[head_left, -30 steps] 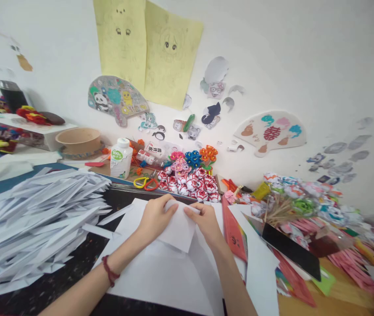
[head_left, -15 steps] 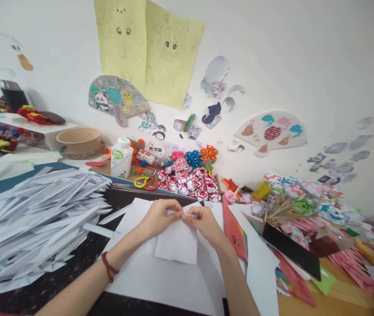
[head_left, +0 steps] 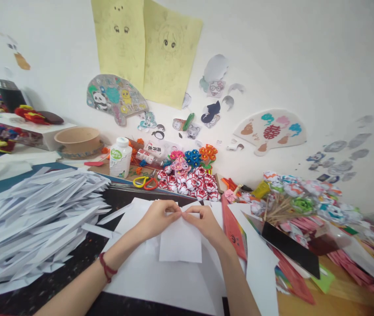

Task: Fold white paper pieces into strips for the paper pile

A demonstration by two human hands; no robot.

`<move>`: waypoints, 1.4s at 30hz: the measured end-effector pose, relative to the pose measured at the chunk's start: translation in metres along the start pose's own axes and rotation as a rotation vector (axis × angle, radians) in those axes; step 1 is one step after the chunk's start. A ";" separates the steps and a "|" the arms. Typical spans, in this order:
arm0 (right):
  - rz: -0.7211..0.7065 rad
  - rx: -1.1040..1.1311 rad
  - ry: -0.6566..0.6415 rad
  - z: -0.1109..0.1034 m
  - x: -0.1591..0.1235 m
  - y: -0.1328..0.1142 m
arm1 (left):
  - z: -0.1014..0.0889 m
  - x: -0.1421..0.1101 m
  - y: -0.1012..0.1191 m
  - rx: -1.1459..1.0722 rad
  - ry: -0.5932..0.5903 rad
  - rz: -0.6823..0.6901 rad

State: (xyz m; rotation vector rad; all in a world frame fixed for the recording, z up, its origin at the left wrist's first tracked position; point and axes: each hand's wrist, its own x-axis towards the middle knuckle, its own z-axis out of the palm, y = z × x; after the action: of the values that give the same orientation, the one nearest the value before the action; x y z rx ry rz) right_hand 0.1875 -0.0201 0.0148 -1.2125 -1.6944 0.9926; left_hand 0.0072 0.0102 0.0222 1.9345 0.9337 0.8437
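Note:
A small sheet of white paper (head_left: 180,245) hangs from the pinched fingers of both hands, its lower edge toward me. My left hand (head_left: 161,217) grips its upper edge between thumb and forefinger. Close against it, my right hand (head_left: 203,221) pinches the same edge, the fingertips almost meeting. Underneath lie larger white sheets (head_left: 170,287) on the black table surface (head_left: 84,252). A big heap of folded white paper strips (head_left: 42,219) spreads to the left of my left arm. What the fingertips do behind the paper's top edge is partly hidden.
Scissors (head_left: 145,181), a white bottle (head_left: 120,158) and red-white paper flowers (head_left: 193,183) line the back by the wall. A red packet (head_left: 234,232) lies beside my right arm. Farther right are a black phone-like slab (head_left: 290,250) and a clutter of wooden sticks (head_left: 279,210).
The small paper has turned slightly and swung a little right, so it now hangs straighter. Both hands keep their pinch, with the fingertips shifted slightly. The whole view has moved a touch.

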 end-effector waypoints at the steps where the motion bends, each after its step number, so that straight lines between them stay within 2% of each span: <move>1: -0.005 -0.006 -0.010 0.000 0.000 0.000 | 0.000 0.000 0.000 0.009 0.004 0.004; 10: -0.031 0.010 -0.096 0.000 0.000 -0.004 | 0.001 -0.001 -0.008 0.072 -0.027 0.047; 20: -0.013 0.096 0.016 0.007 0.002 -0.004 | 0.001 -0.003 0.002 0.031 0.061 0.074; 33: -0.008 0.138 0.074 0.010 0.002 -0.008 | -0.004 -0.003 0.007 -0.026 0.123 0.058; 37: 0.031 0.119 0.086 0.006 0.002 -0.006 | -0.006 0.000 0.001 0.000 0.146 0.025; 42: 0.105 0.147 0.108 0.007 0.005 0.010 | -0.001 0.004 -0.015 0.049 0.182 -0.041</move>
State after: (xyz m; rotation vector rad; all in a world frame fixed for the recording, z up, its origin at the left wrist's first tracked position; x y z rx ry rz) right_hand 0.1836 -0.0141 0.0036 -1.2456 -1.4610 1.0753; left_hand 0.0039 0.0193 0.0105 1.8964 1.1067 0.9932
